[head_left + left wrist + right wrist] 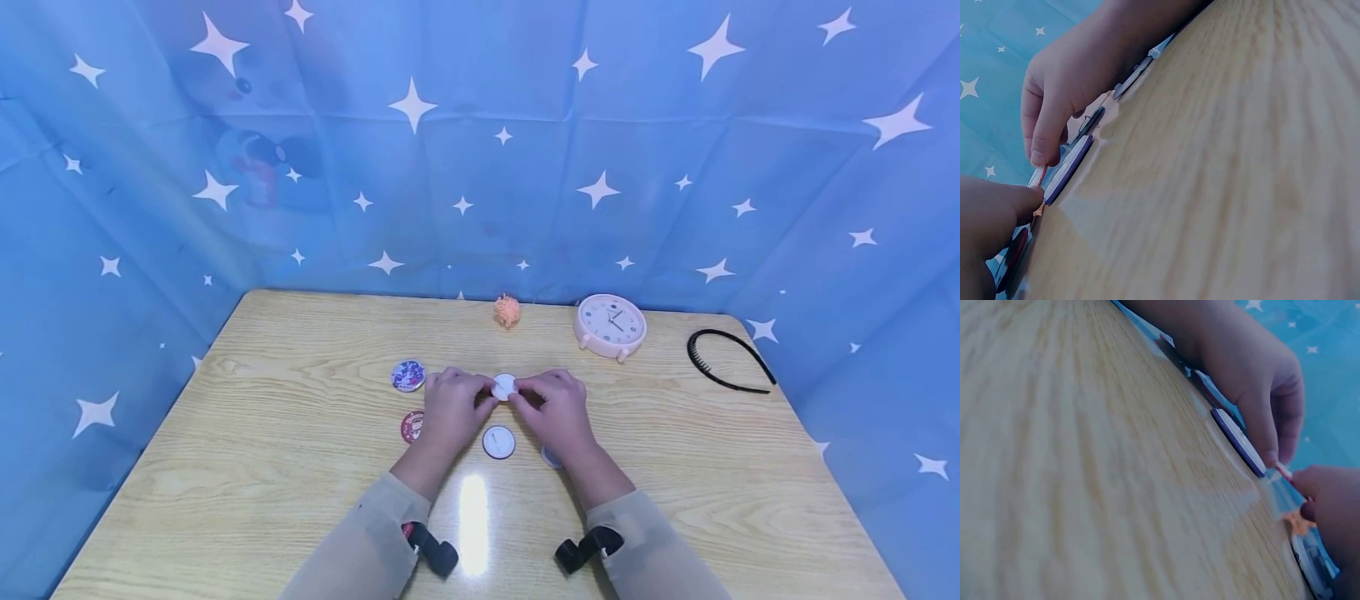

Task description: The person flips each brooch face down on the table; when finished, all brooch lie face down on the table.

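Note:
In the head view a round pin badge (504, 387), white back up, is between my two hands. My left hand (453, 410) pinches its left edge between thumb and fingers, and my right hand (557, 410) pinches the right edge. Seen from the left wrist, the badge shows a thin red edge (1043, 175). Just below the hands, a second pin badge (498, 442) lies back up on the table, its pin showing. Beside my left hand are a purple picture badge (408, 376) and a red badge (411, 426), partly covered by the hand. My right wrist partly hides another badge (551, 457).
Toward the back of the wooden table (300, 467) sit a fuzzy orange ball (507, 311) and a pink round clock (612, 325). A black headband (731, 360) lies near the right edge. Behind hangs a blue curtain (480, 167) with white stars.

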Tool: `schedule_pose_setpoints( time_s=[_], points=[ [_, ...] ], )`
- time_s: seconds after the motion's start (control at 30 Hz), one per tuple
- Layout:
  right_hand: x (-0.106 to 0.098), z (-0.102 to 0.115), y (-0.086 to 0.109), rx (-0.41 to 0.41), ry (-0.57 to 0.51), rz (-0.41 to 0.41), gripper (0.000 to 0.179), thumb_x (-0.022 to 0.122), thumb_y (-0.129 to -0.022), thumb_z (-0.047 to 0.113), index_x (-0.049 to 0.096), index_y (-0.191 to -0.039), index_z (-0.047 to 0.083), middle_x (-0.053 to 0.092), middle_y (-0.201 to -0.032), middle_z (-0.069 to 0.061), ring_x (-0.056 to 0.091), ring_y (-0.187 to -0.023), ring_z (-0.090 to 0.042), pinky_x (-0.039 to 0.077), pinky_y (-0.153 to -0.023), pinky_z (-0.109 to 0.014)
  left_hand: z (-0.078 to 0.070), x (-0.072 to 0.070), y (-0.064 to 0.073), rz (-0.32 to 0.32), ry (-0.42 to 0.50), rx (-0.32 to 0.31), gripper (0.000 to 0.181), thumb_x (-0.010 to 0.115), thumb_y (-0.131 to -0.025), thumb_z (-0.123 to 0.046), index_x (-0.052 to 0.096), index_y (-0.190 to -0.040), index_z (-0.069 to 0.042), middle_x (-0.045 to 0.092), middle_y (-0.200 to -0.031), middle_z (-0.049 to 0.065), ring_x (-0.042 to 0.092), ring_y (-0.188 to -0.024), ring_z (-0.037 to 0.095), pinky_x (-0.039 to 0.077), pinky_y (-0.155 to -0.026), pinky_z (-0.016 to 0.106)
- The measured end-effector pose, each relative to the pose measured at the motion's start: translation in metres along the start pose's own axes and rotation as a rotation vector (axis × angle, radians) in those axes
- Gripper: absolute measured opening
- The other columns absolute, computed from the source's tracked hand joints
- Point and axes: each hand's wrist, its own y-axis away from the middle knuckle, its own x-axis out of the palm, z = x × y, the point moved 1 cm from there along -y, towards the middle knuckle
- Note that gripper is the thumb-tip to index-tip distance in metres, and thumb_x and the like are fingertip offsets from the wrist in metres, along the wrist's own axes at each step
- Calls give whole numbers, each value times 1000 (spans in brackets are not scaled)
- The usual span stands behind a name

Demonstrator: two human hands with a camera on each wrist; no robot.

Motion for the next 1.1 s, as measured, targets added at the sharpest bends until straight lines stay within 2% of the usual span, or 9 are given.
schedule_pose_setpoints(
  time_s=[0.23, 0.47, 0.7, 0.93, 1.1],
  points=[
    [0, 1, 0, -15, 30, 26, 16, 90, -88, 18, 86, -103, 16, 81, -100, 2, 66, -103, -27, 41, -94, -56, 1, -2, 0, 18, -8, -5, 21, 89, -89, -32, 83, -108, -25, 80, -102, -10, 65, -99, 18, 41, -90, 42],
    [2, 3, 0, 27, 64, 68, 13, 87, -90, 19, 86, -103, 18, 81, -99, 2, 64, -105, -26, 37, -97, -56, 1, -4, 2, 16, 0, 19, 18, 86, -91, -31, 84, -108, -24, 80, -103, -10, 65, -101, 19, 42, -92, 45],
    [1, 5, 0, 46, 89, 60, 8, 84, -91, 19, 85, -99, 19, 79, -96, 4, 65, -104, -26, 33, -103, -60, 0, -5, 6, 25, -14, 33, 22, 82, -93, -33, 82, -114, -24, 79, -110, -9, 64, -106, 19, 40, -97, 47],
    [-3, 3, 1, 10, 116, 1, 5, 81, -92, 22, 84, -95, 19, 78, -91, 3, 65, -102, -27, 31, -105, -62, 2, -6, 15, -31, -4, 73, 20, 81, -92, -30, 81, -112, -24, 78, -112, -7, 64, -110, 20, 42, -98, 48],
    [-5, 6, -1, -22, 171, 5, 6, 81, -92, 24, 83, -96, 19, 79, -95, 2, 66, -104, -28, 32, -105, -62, 6, -13, 26, -72, 43, 117, 20, 82, -92, -30, 81, -109, -20, 78, -109, -4, 63, -109, 22, 41, -98, 50]
  ],
)
